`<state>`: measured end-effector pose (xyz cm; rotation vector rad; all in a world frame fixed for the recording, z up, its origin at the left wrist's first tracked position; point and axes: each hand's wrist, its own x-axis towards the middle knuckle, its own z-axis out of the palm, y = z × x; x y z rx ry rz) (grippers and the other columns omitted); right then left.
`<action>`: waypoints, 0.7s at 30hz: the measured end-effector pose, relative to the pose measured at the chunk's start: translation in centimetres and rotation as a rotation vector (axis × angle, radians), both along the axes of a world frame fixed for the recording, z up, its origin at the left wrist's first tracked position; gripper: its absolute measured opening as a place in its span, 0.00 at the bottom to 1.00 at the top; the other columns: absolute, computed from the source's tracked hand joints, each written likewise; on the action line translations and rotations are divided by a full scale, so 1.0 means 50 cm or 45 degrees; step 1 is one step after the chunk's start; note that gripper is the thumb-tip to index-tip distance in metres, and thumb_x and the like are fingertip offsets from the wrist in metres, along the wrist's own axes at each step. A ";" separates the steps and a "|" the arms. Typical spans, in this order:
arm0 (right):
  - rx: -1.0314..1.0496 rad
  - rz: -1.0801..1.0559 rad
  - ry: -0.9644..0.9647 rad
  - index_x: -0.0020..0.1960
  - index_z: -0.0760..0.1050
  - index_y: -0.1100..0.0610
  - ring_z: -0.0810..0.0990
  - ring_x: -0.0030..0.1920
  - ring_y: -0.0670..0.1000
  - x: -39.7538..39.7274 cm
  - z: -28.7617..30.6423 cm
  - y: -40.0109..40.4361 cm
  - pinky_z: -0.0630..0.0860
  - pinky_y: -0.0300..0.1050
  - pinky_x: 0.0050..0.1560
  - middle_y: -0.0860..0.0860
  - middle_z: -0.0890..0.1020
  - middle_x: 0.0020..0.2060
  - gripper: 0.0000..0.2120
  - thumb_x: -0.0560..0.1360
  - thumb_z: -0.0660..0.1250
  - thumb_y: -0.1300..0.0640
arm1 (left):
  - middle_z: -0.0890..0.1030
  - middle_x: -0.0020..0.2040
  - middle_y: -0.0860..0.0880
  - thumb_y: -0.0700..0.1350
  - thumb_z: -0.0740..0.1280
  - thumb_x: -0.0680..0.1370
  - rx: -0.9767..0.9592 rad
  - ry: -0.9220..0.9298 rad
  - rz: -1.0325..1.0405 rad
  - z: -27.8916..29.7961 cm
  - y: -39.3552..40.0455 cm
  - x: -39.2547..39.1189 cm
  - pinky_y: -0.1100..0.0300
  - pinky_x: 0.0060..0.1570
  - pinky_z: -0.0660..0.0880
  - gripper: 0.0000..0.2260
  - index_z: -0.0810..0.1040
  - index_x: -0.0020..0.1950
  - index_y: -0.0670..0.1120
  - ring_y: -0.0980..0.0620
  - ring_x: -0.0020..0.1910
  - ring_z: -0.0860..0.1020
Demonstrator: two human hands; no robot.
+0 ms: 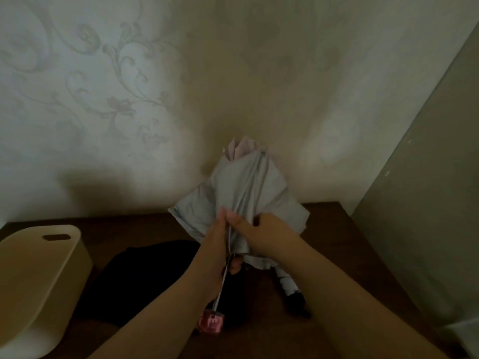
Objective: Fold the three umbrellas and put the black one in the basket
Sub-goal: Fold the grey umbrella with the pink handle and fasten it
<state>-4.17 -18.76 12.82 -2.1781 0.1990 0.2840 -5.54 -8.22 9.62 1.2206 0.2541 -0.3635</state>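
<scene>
Above the dark brown wooden bench (337,229), both hands gather a pale grey fabric umbrella with a pink handle (246,187), its tip pointing up toward the wall. The left hand (217,244) closes its grip round the canopy and metal shaft; the right hand (261,234) pinches the cloth folds. A black umbrella (145,278) lies on the bench beside the cream plastic basket (39,275).

Three umbrellas: one grey (246,187), one black (145,275), one black-and-white (289,283); one cream basket (39,281); two hands (215,244) (267,234); one worktop (350,255).
</scene>
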 end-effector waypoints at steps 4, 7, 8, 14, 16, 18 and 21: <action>0.704 -0.232 0.042 0.49 0.79 0.58 0.83 0.37 0.48 -0.014 -0.016 0.014 0.80 0.41 0.34 0.56 0.84 0.45 0.15 0.71 0.71 0.48 | 0.83 0.55 0.35 0.56 0.52 0.87 0.034 0.007 -0.023 0.012 -0.010 0.000 0.69 0.19 0.69 0.25 0.75 0.72 0.40 0.47 0.35 0.81; 0.712 -0.402 -0.060 0.48 0.78 0.58 0.83 0.42 0.54 -0.006 -0.028 0.009 0.81 0.48 0.41 0.56 0.83 0.45 0.08 0.73 0.70 0.55 | 0.80 0.61 0.37 0.49 0.56 0.87 0.326 -0.172 -0.029 0.012 -0.007 0.026 0.59 0.33 0.76 0.16 0.66 0.74 0.45 0.54 0.37 0.75; 0.736 -0.472 -0.070 0.46 0.78 0.58 0.82 0.41 0.54 0.001 -0.030 0.005 0.81 0.45 0.39 0.56 0.83 0.43 0.05 0.73 0.70 0.57 | 0.79 0.63 0.36 0.49 0.56 0.87 0.441 -0.238 -0.116 0.011 -0.001 0.026 0.58 0.35 0.76 0.18 0.61 0.76 0.46 0.55 0.37 0.75; 0.927 -0.543 -0.191 0.54 0.76 0.62 0.81 0.45 0.53 0.036 -0.007 -0.026 0.79 0.47 0.48 0.55 0.82 0.49 0.13 0.73 0.70 0.57 | 0.82 0.39 0.47 0.47 0.60 0.86 0.406 -0.232 -0.286 0.016 0.027 -0.003 0.65 0.25 0.77 0.09 0.64 0.65 0.51 0.57 0.23 0.80; 0.949 -0.500 -0.202 0.53 0.76 0.60 0.81 0.45 0.52 0.037 0.000 -0.027 0.79 0.46 0.47 0.55 0.82 0.50 0.11 0.73 0.70 0.57 | 0.84 0.36 0.52 0.46 0.60 0.87 0.444 -0.262 -0.295 0.026 0.028 -0.003 0.66 0.23 0.72 0.06 0.75 0.58 0.47 0.59 0.22 0.76; 0.966 -0.452 -0.186 0.58 0.75 0.62 0.81 0.47 0.54 0.034 0.006 -0.023 0.79 0.45 0.46 0.57 0.81 0.53 0.15 0.74 0.69 0.57 | 0.83 0.30 0.54 0.44 0.60 0.86 0.518 -0.346 -0.252 0.028 0.031 -0.005 0.67 0.22 0.69 0.10 0.79 0.50 0.45 0.60 0.20 0.71; 1.026 -0.304 -0.091 0.63 0.72 0.60 0.81 0.46 0.51 0.024 0.012 -0.016 0.81 0.42 0.38 0.55 0.81 0.53 0.19 0.74 0.69 0.58 | 0.80 0.26 0.55 0.43 0.61 0.86 0.738 -0.483 -0.195 0.027 0.035 -0.005 0.71 0.23 0.67 0.13 0.80 0.45 0.45 0.61 0.18 0.70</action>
